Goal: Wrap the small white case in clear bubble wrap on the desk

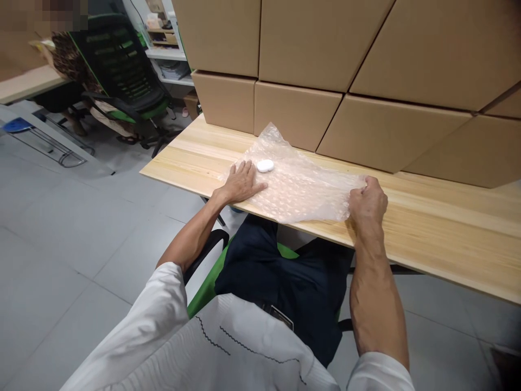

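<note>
Bubble wrap (301,190) spread on bench (448,228), white case (265,165) on top.
Wrap: likely light, soft; hold by edges. Case: likely hard, slippery; take by its rounded sides. Left hand (241,183) lies palm-down, grip flat on the wrap beside the case; right hand (368,201) is fisted, grip closed on the wrap's right end.

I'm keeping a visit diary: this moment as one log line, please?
left hand: flat on bubble wrap; right hand: gripping wrap's right end; small white object: on wrap, beside left hand; cardboard boxes: stacked behind wrap
</note>
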The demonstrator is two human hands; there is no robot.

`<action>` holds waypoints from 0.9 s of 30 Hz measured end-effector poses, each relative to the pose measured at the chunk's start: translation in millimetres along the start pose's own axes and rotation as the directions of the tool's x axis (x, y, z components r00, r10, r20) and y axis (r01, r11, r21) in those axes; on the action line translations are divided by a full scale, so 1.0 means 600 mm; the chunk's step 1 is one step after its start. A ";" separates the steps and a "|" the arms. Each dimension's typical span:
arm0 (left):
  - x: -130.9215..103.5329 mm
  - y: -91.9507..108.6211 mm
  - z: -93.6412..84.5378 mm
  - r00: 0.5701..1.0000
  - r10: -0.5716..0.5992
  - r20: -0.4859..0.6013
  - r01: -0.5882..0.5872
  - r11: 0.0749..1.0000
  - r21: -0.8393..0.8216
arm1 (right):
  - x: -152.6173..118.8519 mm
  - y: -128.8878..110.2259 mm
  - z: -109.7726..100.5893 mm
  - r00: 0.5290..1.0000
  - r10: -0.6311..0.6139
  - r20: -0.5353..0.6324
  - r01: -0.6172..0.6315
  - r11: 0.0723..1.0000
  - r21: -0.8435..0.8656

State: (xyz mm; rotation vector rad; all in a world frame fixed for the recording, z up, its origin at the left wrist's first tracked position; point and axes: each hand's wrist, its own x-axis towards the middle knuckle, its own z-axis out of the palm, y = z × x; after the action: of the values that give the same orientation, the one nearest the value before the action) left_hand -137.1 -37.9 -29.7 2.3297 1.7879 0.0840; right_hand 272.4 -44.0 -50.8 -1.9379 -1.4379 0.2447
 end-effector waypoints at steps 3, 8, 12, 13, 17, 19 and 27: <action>-0.006 0.004 0.002 1.000 -0.003 0.008 0.003 1.000 0.011 | -0.003 -0.007 -0.007 0.996 0.070 -0.062 -0.077 0.991 -0.107; -0.017 0.006 0.004 1.000 -0.013 0.013 0.012 1.000 0.025 | -0.002 -0.013 -0.017 0.992 0.106 -0.073 -0.113 0.989 -0.096; -0.027 0.007 0.007 1.000 0.014 0.009 -0.014 1.000 0.012 | 0.001 -0.012 -0.025 0.988 0.132 -0.080 -0.139 0.987 -0.077; -0.030 0.008 0.008 1.000 0.023 0.006 -0.023 1.000 0.009 | 0.002 -0.012 -0.027 0.988 0.136 -0.078 -0.141 0.987 -0.073; -0.046 0.014 0.007 0.998 0.063 -0.002 -0.063 0.998 0.016 | 0.007 -0.010 -0.031 0.989 0.130 -0.064 -0.136 0.986 -0.100; -0.053 0.014 0.006 0.995 0.097 -0.002 -0.097 0.995 0.005 | 0.009 -0.010 -0.032 0.985 0.154 -0.077 -0.162 0.980 -0.118; -0.064 0.010 0.003 0.992 0.129 -0.015 -0.129 0.991 -0.044 | 0.014 0.005 -0.028 0.976 0.145 -0.160 -0.161 0.983 -0.090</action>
State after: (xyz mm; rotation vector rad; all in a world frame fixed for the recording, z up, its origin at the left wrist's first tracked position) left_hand -141.4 -76.7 -27.1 2.4160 1.6218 0.1560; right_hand 286.7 -44.2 -38.1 -2.1056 -1.2250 0.0912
